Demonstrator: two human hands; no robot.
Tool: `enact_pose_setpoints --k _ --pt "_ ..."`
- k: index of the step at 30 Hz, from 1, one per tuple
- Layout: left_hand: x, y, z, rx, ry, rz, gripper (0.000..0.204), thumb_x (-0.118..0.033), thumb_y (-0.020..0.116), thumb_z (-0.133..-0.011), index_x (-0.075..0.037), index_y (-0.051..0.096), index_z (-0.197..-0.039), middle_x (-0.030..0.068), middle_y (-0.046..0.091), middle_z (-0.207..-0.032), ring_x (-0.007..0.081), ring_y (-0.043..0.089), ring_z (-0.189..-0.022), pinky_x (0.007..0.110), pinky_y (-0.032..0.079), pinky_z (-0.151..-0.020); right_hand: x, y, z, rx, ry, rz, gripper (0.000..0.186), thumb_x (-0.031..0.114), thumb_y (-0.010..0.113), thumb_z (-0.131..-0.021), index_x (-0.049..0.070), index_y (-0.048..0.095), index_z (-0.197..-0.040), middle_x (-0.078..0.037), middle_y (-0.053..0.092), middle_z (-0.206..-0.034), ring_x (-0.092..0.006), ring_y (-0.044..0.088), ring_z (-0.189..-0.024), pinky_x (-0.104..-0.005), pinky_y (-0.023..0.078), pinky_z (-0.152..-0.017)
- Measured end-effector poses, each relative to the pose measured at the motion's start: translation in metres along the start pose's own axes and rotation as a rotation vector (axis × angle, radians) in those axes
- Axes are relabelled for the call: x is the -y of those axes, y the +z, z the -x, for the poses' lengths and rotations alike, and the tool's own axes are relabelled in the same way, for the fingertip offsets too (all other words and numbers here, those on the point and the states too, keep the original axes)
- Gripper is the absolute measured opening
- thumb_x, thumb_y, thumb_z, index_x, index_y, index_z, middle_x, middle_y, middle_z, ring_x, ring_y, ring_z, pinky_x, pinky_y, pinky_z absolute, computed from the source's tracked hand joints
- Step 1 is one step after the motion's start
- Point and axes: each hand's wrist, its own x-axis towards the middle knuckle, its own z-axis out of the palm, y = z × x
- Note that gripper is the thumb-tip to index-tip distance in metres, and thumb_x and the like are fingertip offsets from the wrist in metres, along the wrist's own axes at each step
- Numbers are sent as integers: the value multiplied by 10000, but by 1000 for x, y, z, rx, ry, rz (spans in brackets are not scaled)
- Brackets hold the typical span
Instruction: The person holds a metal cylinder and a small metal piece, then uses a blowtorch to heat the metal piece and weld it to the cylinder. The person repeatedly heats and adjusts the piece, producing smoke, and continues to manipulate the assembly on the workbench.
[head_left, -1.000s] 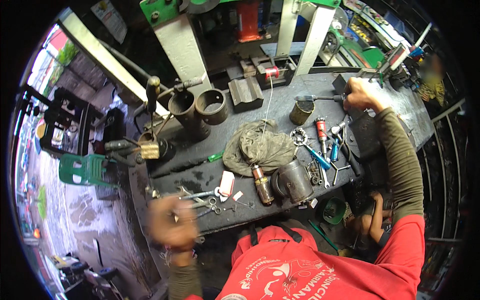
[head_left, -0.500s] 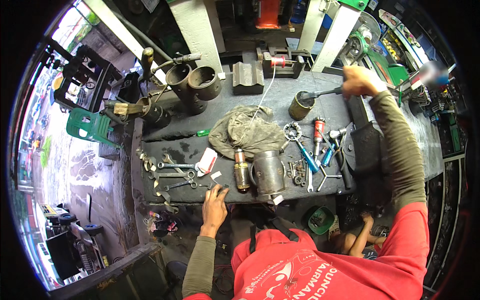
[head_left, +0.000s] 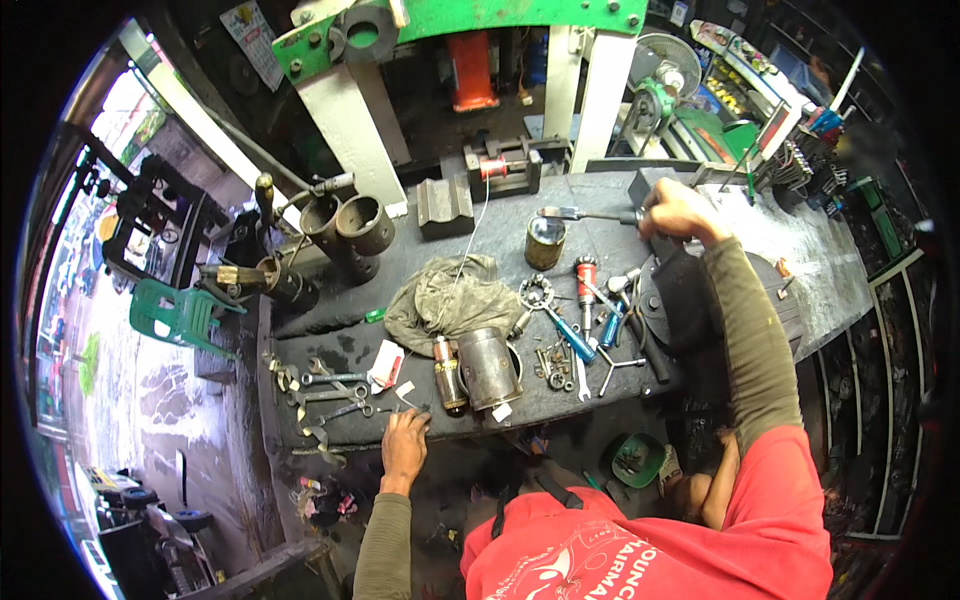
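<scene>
My right hand (head_left: 680,212) is closed around the long dark handle of what looks like a brush (head_left: 580,214). The brush's flat, shiny-to-dark tip hovers just over the mouth of an open, stained can (head_left: 545,244). My left hand (head_left: 405,449) rests at the bench's near edge, fingers bent over the surface and partly apart. A tiny dark bit lies by its fingertips, too small to name. Just right of that hand stand a copper-ended motor armature (head_left: 448,378) and a grey metal cylinder housing (head_left: 489,368). A crumpled olive cloth (head_left: 440,300) lies behind them.
Several wrenches (head_left: 335,395) and a red-white box (head_left: 385,365) lie left on the bench. Right of the housing are a red-handled tool (head_left: 586,280), screwdrivers, pliers and loose bolts. Metal tubes (head_left: 365,225) and a V-shaped block (head_left: 445,208) stand behind. Below, a person's arm (head_left: 718,480) shows near a green basin (head_left: 660,465).
The brush has come up out of the can; its tip now shows above the rim. My view has shifted, while my left hand stays at the bench edge.
</scene>
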Motion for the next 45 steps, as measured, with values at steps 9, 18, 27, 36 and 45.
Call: enact_pose_setpoints --k 9,18,27,36,45 --pt "25 5 5 -44 144 32 209 -112 730 -927 -118 796 -1126 70 691 -1210 311 616 -1159 441 529 -995 -23 78 191 -114 -26 -800 492 148 937 -637 -16 788 -1076 -16 750 -943 -111 652 -892 -286 517 -823" --pt "52 12 -11 -13 374 4 162 -107 693 -925 -72 769 -1062 96 670 -1330 355 590 -1263 473 494 -1040 11 172 330 -198 24 -957 481 150 945 -634 -7 786 -1060 -15 740 -979 -121 659 -920 -294 527 -850" --pt "61 -7 -3 -214 195 127 288 -50 689 -935 -66 763 -1213 129 713 -1288 328 623 -1231 446 521 -1067 -1 228 421 -94 239 -956 518 65 934 -627 -12 780 -1115 -30 746 -966 -133 674 -876 -273 551 -812" --pt "-1 21 -28 -233 -48 151 351 -203 799 -888 -32 780 -1194 177 716 -1270 376 597 -1266 463 483 -1106 -23 267 430 89 194 -1011 505 101 926 -640 -24 767 -1102 -31 753 -991 -134 673 -917 -288 521 -877" --pt "-35 -3 -5 -516 -179 413 195 -157 670 -997 -5 713 -1111 189 748 -1088 393 677 -1055 477 533 -943 -39 249 427 177 190 -1033 512 106 984 -644 -14 785 -1099 -15 751 -1022 -124 665 -969 -287 513 -916"
